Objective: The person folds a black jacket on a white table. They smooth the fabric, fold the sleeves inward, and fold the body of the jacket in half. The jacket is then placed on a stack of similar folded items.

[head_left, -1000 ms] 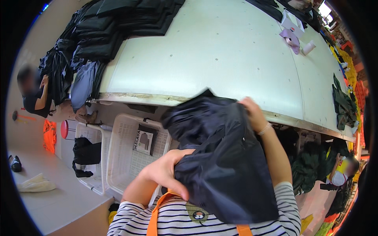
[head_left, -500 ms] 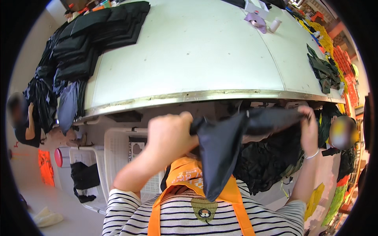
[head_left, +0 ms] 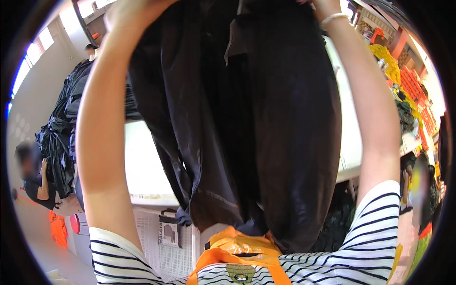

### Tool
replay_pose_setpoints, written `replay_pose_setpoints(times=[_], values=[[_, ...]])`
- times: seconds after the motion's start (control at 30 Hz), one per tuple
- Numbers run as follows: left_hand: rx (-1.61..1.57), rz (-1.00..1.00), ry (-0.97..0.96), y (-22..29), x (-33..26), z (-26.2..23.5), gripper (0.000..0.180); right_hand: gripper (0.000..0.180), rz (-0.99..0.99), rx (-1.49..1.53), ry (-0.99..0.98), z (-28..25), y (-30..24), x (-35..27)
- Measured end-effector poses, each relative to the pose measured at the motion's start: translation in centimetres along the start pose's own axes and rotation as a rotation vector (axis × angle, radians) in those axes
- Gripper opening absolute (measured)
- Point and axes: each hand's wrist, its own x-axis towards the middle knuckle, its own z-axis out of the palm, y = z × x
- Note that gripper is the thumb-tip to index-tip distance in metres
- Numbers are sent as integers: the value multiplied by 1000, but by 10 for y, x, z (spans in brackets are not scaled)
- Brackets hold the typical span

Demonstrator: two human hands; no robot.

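A black garment [head_left: 297, 128] of thin, slightly shiny cloth hangs full length in front of me, held up high. Two long parts like trouser legs fall from it, their lower ends by my orange apron [head_left: 242, 242]. My left hand [head_left: 135, 13] is closed on its upper left edge, at the top of the view. On the upper right edge my right hand [head_left: 325, 6] grips the cloth, its fingers mostly cut off by the frame. Both arms are raised and spread apart. The garment's top end is out of sight.
Behind the garment stands a white table [head_left: 147, 161]. Black garments [head_left: 61, 123] are heaped at its left, where a person in dark clothes [head_left: 40, 190] works. A white plastic basket [head_left: 147, 228] stands below the table edge. Another person [head_left: 420, 185] is at the right.
Both my hands have risen from near the table's edge to the top of the view. The black garment, bunched and folded before, now hangs opened out and hides most of the table.
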Motion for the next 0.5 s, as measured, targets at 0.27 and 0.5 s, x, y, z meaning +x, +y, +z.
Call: replay_pose_setpoints(times=[0.27, 0.5], values=[[-394, -6, -341, 45, -188, 222, 80, 45, 189, -394, -766, -53, 248, -139], [-271, -342, -1059, 108, -462, 176, 74, 47, 392, -1098, -1179, -169, 235, -357]])
